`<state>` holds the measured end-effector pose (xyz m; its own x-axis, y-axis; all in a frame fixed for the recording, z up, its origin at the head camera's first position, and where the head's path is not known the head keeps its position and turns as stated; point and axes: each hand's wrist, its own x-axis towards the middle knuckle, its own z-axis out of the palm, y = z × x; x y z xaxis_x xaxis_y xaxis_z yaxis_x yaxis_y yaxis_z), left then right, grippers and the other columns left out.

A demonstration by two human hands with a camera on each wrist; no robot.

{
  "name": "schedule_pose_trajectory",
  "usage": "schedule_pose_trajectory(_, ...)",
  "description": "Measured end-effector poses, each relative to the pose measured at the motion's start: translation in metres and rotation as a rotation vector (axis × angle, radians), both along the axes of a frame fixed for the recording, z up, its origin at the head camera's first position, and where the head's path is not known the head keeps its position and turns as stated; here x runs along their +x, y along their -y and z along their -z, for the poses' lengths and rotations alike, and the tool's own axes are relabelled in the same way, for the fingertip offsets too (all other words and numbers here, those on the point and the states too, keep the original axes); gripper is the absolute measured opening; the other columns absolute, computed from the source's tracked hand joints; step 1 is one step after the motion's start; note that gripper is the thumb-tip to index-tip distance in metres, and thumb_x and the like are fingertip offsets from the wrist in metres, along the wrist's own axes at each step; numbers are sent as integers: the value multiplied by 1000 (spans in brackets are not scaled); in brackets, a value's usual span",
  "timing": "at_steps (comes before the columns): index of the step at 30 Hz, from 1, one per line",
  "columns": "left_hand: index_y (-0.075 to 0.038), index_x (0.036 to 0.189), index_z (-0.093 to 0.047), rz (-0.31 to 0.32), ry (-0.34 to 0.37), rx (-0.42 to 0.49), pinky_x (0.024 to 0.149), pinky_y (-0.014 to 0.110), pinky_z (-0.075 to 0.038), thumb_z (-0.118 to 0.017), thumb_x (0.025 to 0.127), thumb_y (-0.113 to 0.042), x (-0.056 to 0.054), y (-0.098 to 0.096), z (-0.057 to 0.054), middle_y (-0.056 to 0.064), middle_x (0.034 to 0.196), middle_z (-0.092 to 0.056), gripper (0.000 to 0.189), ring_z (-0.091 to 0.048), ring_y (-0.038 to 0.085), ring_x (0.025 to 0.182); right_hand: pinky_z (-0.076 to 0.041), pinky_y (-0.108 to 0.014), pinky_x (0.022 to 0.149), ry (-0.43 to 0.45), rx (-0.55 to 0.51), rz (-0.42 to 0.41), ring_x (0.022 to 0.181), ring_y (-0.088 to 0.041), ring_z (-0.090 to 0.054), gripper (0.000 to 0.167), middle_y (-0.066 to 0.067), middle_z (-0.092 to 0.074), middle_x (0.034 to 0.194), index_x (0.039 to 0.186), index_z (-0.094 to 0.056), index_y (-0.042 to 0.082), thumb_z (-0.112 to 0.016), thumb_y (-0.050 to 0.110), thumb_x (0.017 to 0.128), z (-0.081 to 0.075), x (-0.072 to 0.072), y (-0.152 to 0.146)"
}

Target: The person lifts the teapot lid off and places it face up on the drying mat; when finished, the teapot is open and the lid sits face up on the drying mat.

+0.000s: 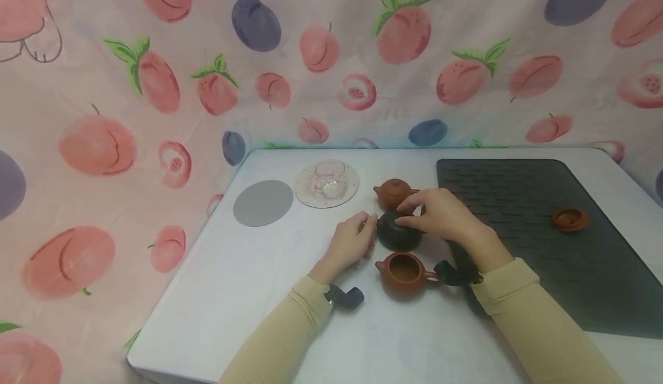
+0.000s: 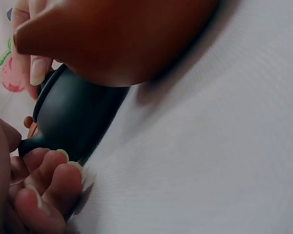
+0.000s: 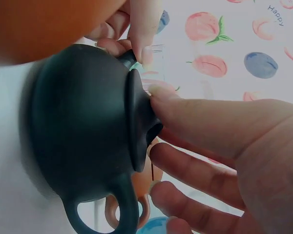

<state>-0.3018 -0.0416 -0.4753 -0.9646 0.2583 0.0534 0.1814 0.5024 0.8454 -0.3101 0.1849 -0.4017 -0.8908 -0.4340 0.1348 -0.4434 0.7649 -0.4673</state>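
Note:
A black teapot [image 1: 392,236] stands on the table between two reddish-brown teapots. My right hand [image 1: 446,214] reaches over it from the right. In the right wrist view, the thumb and fingers pinch the knob of the black lid [image 3: 135,122], which lies over the teapot's mouth. From the other side, my left hand [image 1: 350,241] pinches the short black spout [image 3: 129,58], its other fingers curled below. The nearer brown teapot [image 1: 402,287] has no lid and shows its hollow inside. Behind the black one sits a brown teapot [image 1: 391,194] with its lid on.
To the right lies a large dark ridged mat [image 1: 523,263] with a small brown lid [image 1: 570,220] on it. A clear glass cup [image 1: 330,178] stands on a round patterned coaster [image 1: 307,193] at the back, left of the teapots. Beside that is a flat grey disc [image 1: 263,203].

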Motion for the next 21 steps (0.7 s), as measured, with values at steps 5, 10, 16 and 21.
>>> schedule_pose_trajectory(5, -17, 87, -59, 3, -7, 13, 35, 30, -41, -42, 110, -44, 0, 1, 0, 0, 62, -61, 39, -55, 18, 44, -49, -35, 63, -14, 1, 1, 71, -15, -57, 25, 2, -75, 101, 107, -80, 16, -84, 30, 88, 0, 1, 2)
schedule_pose_trajectory(10, -18, 86, -59, -1, -3, 16, 35, 30, -41, -43, 110, -43, 0, 0, 2, -1, 62, -60, 39, -55, 18, 44, -48, -36, 63, -21, 19, 46, 69, -14, -56, 25, 4, -74, 92, 101, -79, 16, -83, 37, 87, 0, 3, 3)
schedule_pose_trajectory(16, -17, 86, -59, 5, -9, 14, 36, 30, -41, -42, 110, -43, 1, 1, 2, 0, 62, -60, 39, -55, 18, 45, -46, -34, 58, 1, 10, 90, 68, -15, -56, 24, 5, -72, 87, 95, -78, 18, -84, 39, 86, 0, 3, 2)
schedule_pose_trajectory(21, -18, 86, -59, 3, -13, 9, 37, 30, -41, -42, 110, -43, 1, 1, 1, -1, 63, -60, 39, -55, 17, 46, -48, -34, 57, 20, -19, 58, 68, -16, -56, 20, 2, -74, 94, 102, -80, 16, -83, 29, 88, 0, 1, 1)
